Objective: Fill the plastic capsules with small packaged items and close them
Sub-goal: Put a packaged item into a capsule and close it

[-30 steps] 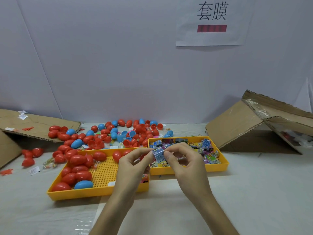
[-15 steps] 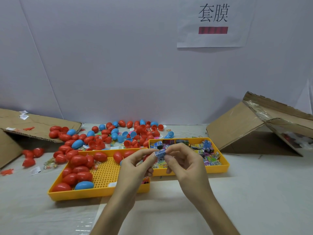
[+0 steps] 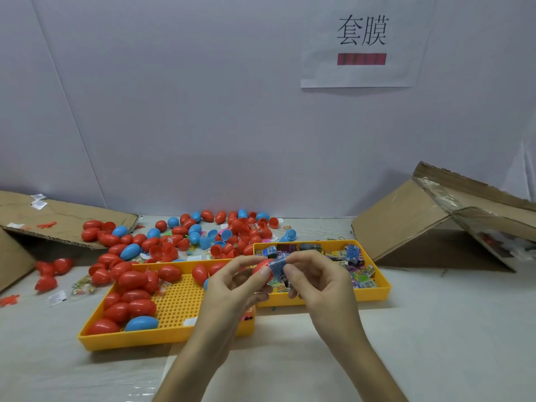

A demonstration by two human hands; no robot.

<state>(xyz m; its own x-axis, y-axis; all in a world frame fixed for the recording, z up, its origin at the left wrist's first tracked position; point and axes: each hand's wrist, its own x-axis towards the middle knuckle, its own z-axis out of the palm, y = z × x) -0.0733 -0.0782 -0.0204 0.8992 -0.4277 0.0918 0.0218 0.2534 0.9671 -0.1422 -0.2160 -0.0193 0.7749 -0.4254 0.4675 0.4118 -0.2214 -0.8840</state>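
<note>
1. Two hands are held up above the desk (image 3: 435, 329), before the near edges of the left tray (image 3: 162, 339) and the right tray (image 3: 374, 295).
2. A red capsule half (image 3: 260, 266) is gripped in the curled fingers of the left hand (image 3: 232, 285); a small blue packet (image 3: 277, 264) is pinched by the right hand (image 3: 319, 282) at the capsule's mouth.
3. The packet is judged light, soft and crinkly, so it is best pinched at one end and fed in endways.
4. The capsule half is judged thin, smooth and slippery; it is best cradled round its dome, clear of the rim.
</note>
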